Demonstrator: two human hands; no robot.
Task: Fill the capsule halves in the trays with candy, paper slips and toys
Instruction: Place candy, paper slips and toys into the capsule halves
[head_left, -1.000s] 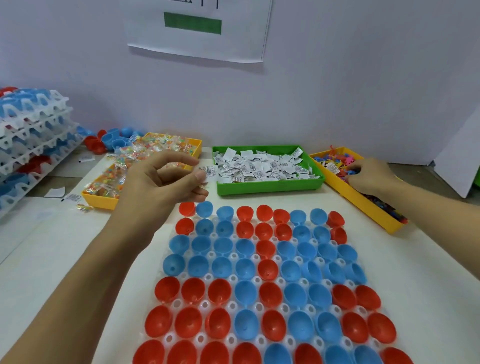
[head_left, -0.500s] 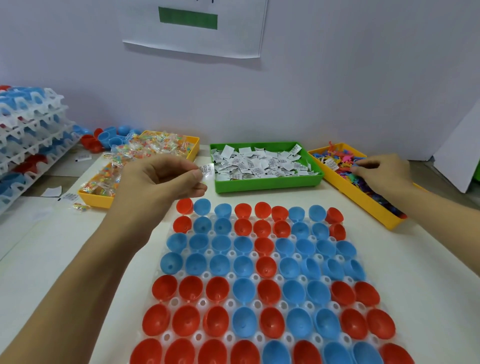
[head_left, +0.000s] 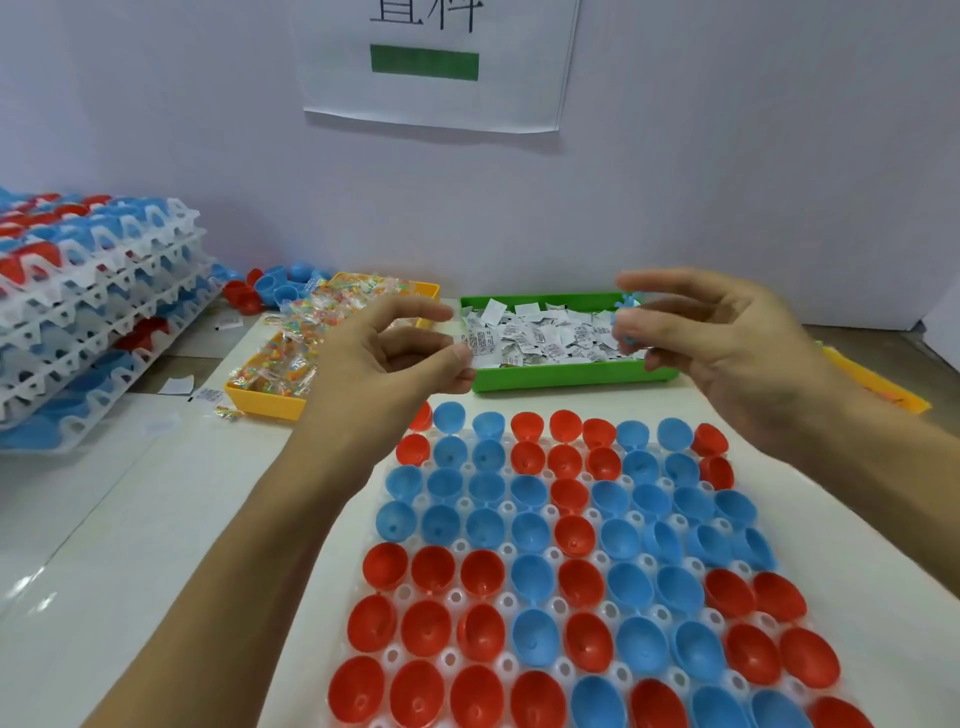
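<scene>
Both hands hovered above the far edge of the tray (head_left: 519, 597) of red and blue capsule halves (head_left: 574, 535). The left hand (head_left: 384, 358) pinched a paper slip (head_left: 477, 340) between thumb and finger; the right hand (head_left: 717, 338) pinched a small blue toy (head_left: 626, 312), blurred. The slips bin (head_left: 566, 374) sat just behind, with the candy bin (head_left: 270, 402) to its left.
</scene>
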